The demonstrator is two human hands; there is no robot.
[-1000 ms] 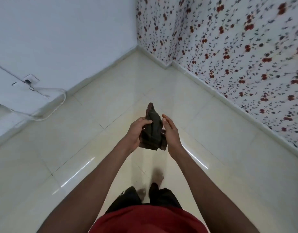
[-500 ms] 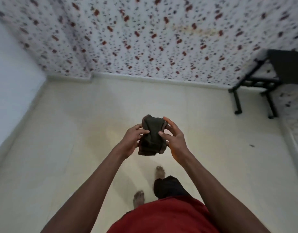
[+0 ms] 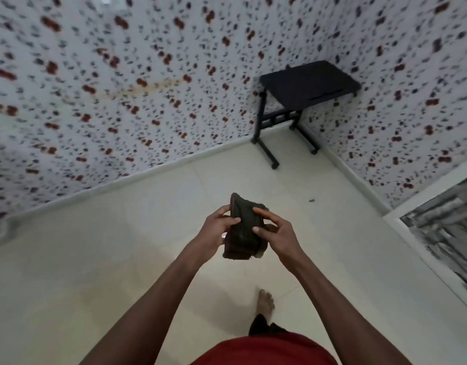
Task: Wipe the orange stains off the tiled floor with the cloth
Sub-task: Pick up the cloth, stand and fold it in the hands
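A dark, bunched-up cloth hangs at chest height between both hands, well above the cream tiled floor. My left hand grips its left side with thumb and fingers. My right hand pinches its right side, fingers spread over the front. A faint orange smear shows on the tiles at lower left; the picture is blurred there.
A black side table on thin legs stands in the far right corner. Flowered wallpaper covers the walls. A small dark speck lies on the floor near the table. A grey stone-patterned panel is at right. My bare foot is below.
The view has swung to the right, from the white wall and left corner to the corner with the black table. Both hands keep the cloth and have shifted their grip on it.
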